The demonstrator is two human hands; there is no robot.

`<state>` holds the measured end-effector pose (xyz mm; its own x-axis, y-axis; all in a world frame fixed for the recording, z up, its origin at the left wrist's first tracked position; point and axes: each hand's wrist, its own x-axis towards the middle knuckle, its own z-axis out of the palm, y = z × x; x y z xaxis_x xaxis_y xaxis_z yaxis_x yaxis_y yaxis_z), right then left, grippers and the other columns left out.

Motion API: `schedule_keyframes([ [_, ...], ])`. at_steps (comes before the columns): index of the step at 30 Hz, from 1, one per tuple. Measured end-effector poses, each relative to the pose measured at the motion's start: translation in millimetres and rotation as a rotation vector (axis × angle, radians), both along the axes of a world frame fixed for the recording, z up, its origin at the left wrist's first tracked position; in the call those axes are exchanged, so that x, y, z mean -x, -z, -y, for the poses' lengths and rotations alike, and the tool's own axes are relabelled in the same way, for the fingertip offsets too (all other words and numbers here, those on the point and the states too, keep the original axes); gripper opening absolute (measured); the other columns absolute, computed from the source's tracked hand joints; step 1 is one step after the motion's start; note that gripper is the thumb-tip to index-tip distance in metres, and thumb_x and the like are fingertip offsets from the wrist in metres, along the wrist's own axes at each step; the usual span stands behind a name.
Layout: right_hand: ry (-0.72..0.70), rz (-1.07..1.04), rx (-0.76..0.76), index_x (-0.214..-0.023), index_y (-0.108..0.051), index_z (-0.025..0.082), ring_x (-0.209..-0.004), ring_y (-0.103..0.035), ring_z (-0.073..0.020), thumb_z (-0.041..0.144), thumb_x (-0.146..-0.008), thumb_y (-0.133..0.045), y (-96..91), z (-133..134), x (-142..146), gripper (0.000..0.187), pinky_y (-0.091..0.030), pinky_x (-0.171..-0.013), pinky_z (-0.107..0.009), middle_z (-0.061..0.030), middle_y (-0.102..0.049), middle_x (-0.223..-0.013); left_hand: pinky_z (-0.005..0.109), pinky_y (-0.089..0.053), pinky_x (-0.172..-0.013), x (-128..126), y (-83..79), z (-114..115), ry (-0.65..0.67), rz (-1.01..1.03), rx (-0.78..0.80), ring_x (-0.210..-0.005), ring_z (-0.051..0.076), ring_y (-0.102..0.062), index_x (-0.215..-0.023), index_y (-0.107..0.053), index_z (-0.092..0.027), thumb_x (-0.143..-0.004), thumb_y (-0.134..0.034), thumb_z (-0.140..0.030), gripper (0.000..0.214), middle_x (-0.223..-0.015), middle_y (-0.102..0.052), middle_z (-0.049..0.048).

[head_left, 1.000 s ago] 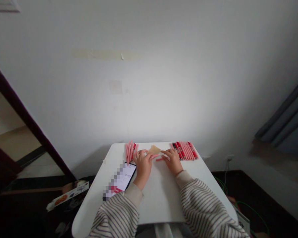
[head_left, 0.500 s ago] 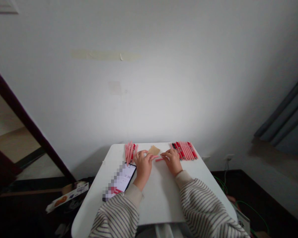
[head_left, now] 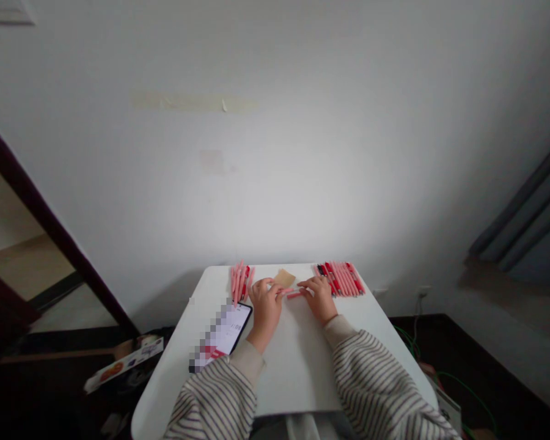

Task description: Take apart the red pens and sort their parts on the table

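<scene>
Against a pale wall (head_left: 297, 153), a white desk (head_left: 297, 379) with rounded corners is placed, its far edge close to the wall. At mid-desk, a pink pen (head_left: 287, 291) is pinched between the fingertips of the left grip (head_left: 264, 300), pointed toward the right grip (head_left: 319, 299). On the right, the fingers are bent over a second pink piece (head_left: 296, 296); whether it is pinched or merely touched cannot be told. Just beyond the fingertips, a piece of brown paper (head_left: 285, 278) is laid flat. Toward the near edge, room for movement is offered by the white surface exposed between the striped sleeves (head_left: 376, 379). Sideways movement is more restricted. On the left, a loose bundle of pens (head_left: 238, 282), pink and red, is found just beside the fingers, one end reaching the top of a phone (head_left: 231, 330) laid aslant near the left edge; part of its screen is obscured by pixelation. On the right, a row of pens (head_left: 347, 279), mostly pink, is laid near the far right corner, close beside the knuckles.
</scene>
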<state>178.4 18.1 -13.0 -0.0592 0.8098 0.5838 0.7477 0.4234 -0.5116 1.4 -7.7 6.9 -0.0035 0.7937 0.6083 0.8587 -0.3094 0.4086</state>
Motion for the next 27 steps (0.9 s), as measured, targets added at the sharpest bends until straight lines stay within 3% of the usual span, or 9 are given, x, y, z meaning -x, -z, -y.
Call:
schedule_keyframes([
  [8, 0.007, 0.010, 0.022, -0.094, -0.072, 0.026, -0.095, -0.049, -0.0220, 0.019, -0.083, -0.061, -3.3, 2.9, 0.3, 0.017, -0.036, -0.085, -0.034, -0.0040, -0.066, -0.088, 0.045, -0.035, -0.096, 0.2, -1.2, 0.5, -0.012, 0.009, 0.001, -0.107, 0.025, -0.044, -0.085, -0.071, -0.027, -0.081, -0.060, -0.030, 0.012, -0.109, -0.058, 0.0056],
  [15, 0.121, 0.028, 0.010, -0.124, -0.055, 0.023, -0.100, -0.049, -0.0239, 0.018, -0.080, -0.062, 0.8, 1.0, -0.4, 0.045, -0.037, -0.086, -0.037, -0.0061, -0.063, -0.104, 0.045, -0.035, -0.095, 2.6, -3.8, 1.2, -0.070, 0.016, 0.023, -0.108, 0.025, -0.046, -0.086, -0.070, -0.025, -0.084, -0.056, -0.030, 0.015, -0.109, -0.060, 0.0058],
  [19, 0.163, 0.099, -0.008, -0.114, -0.063, 0.024, -0.101, -0.047, -0.0264, 0.022, -0.078, -0.066, 5.1, -0.6, -2.1, 0.036, -0.036, -0.089, -0.042, -0.0077, -0.063, -0.103, 0.046, -0.033, -0.095, 4.2, -6.6, 1.4, -0.126, -0.008, 0.034, -0.108, 0.025, -0.047, -0.086, -0.070, -0.025, -0.084, -0.055, -0.028, 0.016, -0.108, -0.061, 0.0056],
  [22, 0.135, 0.154, -0.008, -0.099, -0.071, 0.026, -0.103, -0.045, -0.0274, 0.023, -0.077, -0.069, 6.8, 0.1, -2.1, 0.023, -0.034, -0.091, -0.044, -0.0072, -0.064, -0.102, 0.046, -0.032, -0.094, 5.1, -7.0, 1.4, -0.162, -0.027, 0.034, -0.108, 0.026, -0.047, -0.086, -0.070, -0.025, -0.084, -0.054, -0.028, 0.016, -0.108, -0.061, 0.0059],
  [27, 0.091, 0.183, 0.004, -0.093, -0.074, 0.032, -0.103, -0.043, -0.0272, 0.026, -0.079, -0.069, 6.4, 1.7, -1.5, 0.016, -0.031, -0.093, -0.046, -0.0058, -0.066, -0.099, 0.047, -0.031, -0.093, 5.7, -7.0, 2.3, -0.170, -0.049, 0.044, -0.108, 0.026, -0.047, -0.087, -0.070, -0.027, -0.084, -0.056, -0.029, 0.015, -0.108, -0.061, 0.0054],
])
